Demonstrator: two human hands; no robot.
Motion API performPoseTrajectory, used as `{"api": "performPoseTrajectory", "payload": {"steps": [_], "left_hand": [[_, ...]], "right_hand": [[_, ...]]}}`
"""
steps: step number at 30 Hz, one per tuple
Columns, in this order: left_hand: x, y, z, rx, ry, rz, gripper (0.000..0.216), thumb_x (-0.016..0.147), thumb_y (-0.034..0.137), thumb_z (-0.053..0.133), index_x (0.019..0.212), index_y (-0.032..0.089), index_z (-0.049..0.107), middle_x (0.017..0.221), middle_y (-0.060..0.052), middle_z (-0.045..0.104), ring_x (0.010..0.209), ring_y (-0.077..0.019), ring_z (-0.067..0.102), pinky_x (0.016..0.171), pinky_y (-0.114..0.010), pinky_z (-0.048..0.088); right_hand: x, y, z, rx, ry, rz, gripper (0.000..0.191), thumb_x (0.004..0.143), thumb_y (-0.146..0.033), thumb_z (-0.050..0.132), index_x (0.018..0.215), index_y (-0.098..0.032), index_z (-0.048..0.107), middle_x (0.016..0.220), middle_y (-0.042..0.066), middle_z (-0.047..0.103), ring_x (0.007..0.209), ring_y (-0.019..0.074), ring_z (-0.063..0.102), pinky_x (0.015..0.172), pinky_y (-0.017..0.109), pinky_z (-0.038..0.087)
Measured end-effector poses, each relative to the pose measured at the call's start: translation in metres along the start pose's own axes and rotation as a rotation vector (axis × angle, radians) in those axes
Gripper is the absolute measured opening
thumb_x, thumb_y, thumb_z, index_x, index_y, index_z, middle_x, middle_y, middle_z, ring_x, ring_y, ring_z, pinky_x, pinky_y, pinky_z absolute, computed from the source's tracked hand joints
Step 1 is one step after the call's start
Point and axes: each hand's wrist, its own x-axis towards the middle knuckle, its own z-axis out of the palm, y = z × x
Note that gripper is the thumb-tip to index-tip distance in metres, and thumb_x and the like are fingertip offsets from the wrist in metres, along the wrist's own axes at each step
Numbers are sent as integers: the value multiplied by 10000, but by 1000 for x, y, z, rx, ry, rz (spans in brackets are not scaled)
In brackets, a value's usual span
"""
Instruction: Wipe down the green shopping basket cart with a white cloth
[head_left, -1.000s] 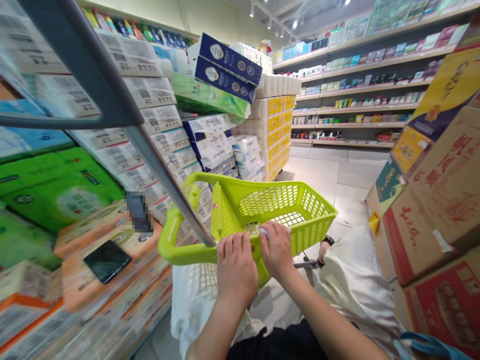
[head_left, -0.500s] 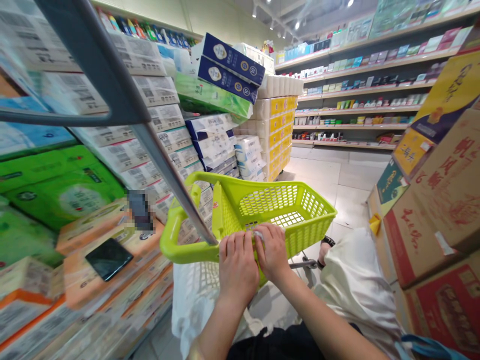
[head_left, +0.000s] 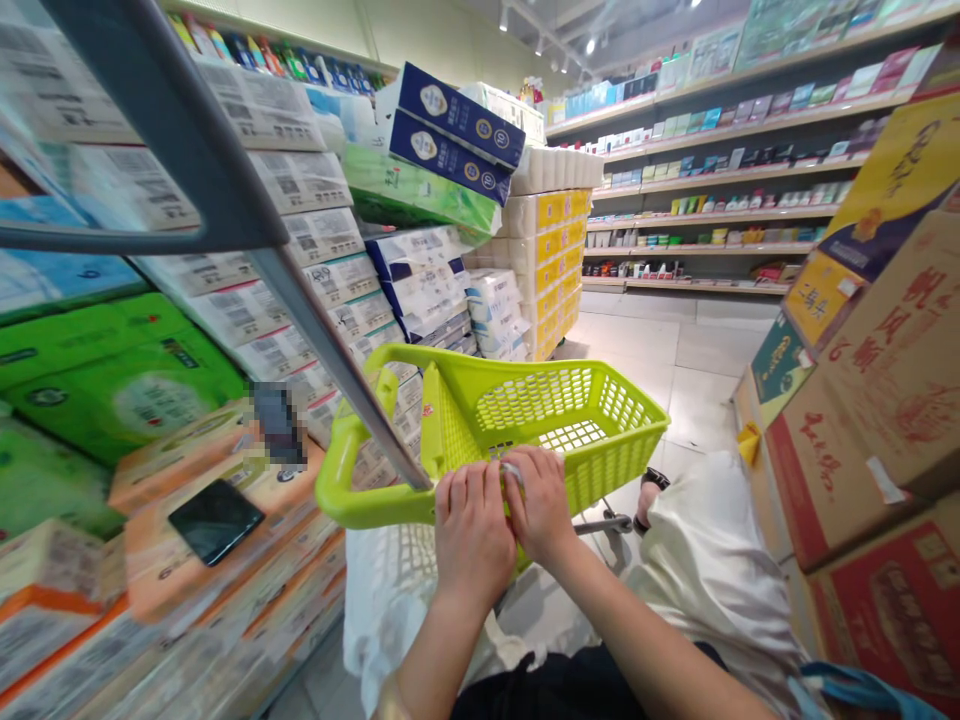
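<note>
Green basket [head_left: 570,400], centre of frame, mesh walls; its near rim lies under my hands. Left hand [head_left: 472,535], lower centre: fingers curled, knuckles up, at the rim; whether they grip anything I cannot tell. Right hand [head_left: 541,505], touching the left: fingertips pinched closed on a pale scrap [head_left: 512,467]. I judge the pinch best kept low over the rim, hands together, so nothing slips. Scrap mostly hidden by fingers; what it is stays unclear.
</note>
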Motion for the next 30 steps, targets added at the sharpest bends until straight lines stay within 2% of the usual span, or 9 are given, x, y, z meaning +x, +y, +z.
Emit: {"api": "performPoseTrajectory", "payload": {"steps": [3,6,9,13,16,19,22,26,30], "left_hand": [[0,-2,0,1,-10,20,483,718,123,506,1196,117,570,1103,-121,610,1111,-273,482,1065,-439,263],[-1,-3,-1,4,-36,21,522,704,129,516,1224,121,552,1122,-124,608,1123,-281,481,1067,-451,261],[-1,-2,1,0,-38,7,521,701,132,517,1221,125,554,1127,-128,609,1124,-285,484,1067,-457,260],[-1,-3,3,-11,-17,10,504,705,131,503,1204,135,566,1122,-126,613,1119,-282,485,1062,-454,263],[-1,-4,1,-18,-33,19,527,695,127,511,1220,143,557,1125,-120,612,1121,-281,485,1064,-451,264],[0,-3,-1,-17,-52,9,548,681,120,528,1228,136,551,1124,-117,610,1122,-282,485,1067,-450,264],[1,-2,1,-12,-46,-6,539,680,121,526,1218,141,558,1127,-120,610,1122,-286,486,1067,-456,258],[0,-4,5,-19,-1,11,493,698,126,517,1187,132,575,1106,-121,617,1108,-278,490,1063,-441,259],[1,-5,3,-20,-29,30,528,682,119,531,1209,133,562,1116,-115,613,1115,-278,488,1063,-439,267]], "right_hand": [[0,4,-3,-4,-27,-25,196,953,-261,409,1023,-218,587,1028,57,617,989,191,527,920,350,347],[1,14,-6,-82,18,43,195,949,-262,416,1009,-215,596,1014,59,620,992,200,524,917,357,341],[1,12,-4,-92,48,97,195,950,-265,409,988,-210,592,992,62,617,978,207,516,908,364,347],[1,1,0,2,-16,8,201,954,-261,398,1004,-214,586,1017,60,614,978,194,521,913,356,355],[2,8,-4,-1,-48,-24,203,956,-274,405,1019,-219,590,1025,58,619,985,191,526,913,349,352],[3,19,-8,-70,-4,48,209,964,-288,398,997,-214,591,992,60,622,981,206,520,911,362,337],[4,15,-7,-84,31,109,213,968,-284,384,966,-208,583,945,57,617,946,208,513,888,361,340],[5,1,-2,3,-20,21,203,964,-269,386,971,-210,580,981,52,616,951,193,516,894,345,349],[6,6,-4,-15,-39,-2,194,959,-265,402,987,-213,587,981,51,625,952,189,524,891,341,347]]}}
